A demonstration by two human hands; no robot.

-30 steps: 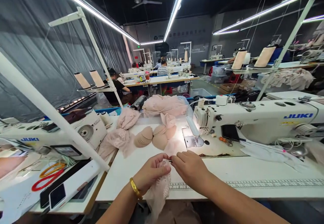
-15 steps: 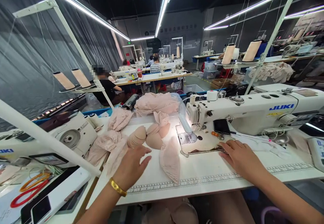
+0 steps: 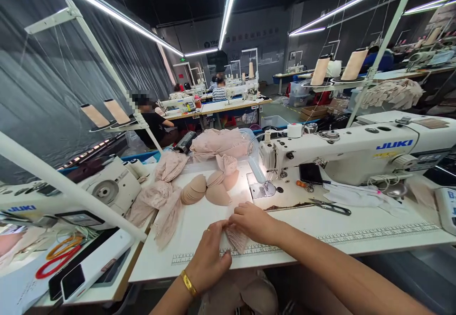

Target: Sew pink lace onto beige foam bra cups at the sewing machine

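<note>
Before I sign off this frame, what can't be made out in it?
All in the head view:
- Most of the pink lace piece, and whether either hand grips it: hidden by the left hand and right hand.
- Lower part of the beige cups below the table: cut off by the bottom edge.
- Far end of the white box: cut off by the right edge.
- Wall lettering: too small.

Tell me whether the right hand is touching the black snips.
Apart. The head view shows bare white tabletop between the right hand, at the pink lace piece, and the black snips.
</note>
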